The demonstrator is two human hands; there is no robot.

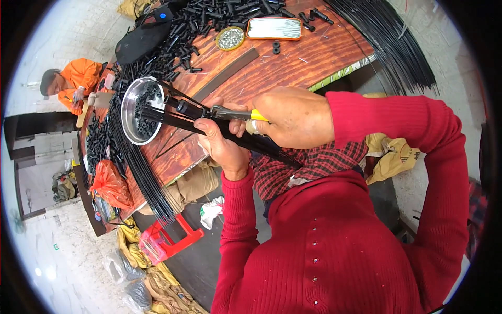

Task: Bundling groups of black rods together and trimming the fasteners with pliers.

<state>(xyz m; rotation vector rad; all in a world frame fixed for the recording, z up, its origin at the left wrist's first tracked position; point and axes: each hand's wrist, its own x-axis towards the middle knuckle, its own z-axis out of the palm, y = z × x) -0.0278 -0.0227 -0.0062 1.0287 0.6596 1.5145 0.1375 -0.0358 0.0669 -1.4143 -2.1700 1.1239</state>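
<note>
My left hand (225, 149) is closed around a bundle of thin black rods (175, 119), which look like umbrella ribs. A dark tubular fitting (189, 109) sits at the bundle's upper side, by my left fingers. My right hand (295, 118) grips a pair of pliers (230, 113) by its yellow handle. The jaws reach toward the fitting; whether they are clamped on it I cannot tell. Beyond the rods stands a steel bowl (128, 131) of small black parts, partly covered by the rod ends. The bundle's other end rests over my lap, on checked cloth (334, 159).
A reddish wooden table (282, 63) carries piled black fittings (172, 49), a yellow round dish (230, 38), an orange-rimmed tray (274, 29) and a wooden strip (230, 73). More black rods (384, 42) overhang its edges. A red stool (170, 238) stands below. A person in orange (81, 78) works beyond.
</note>
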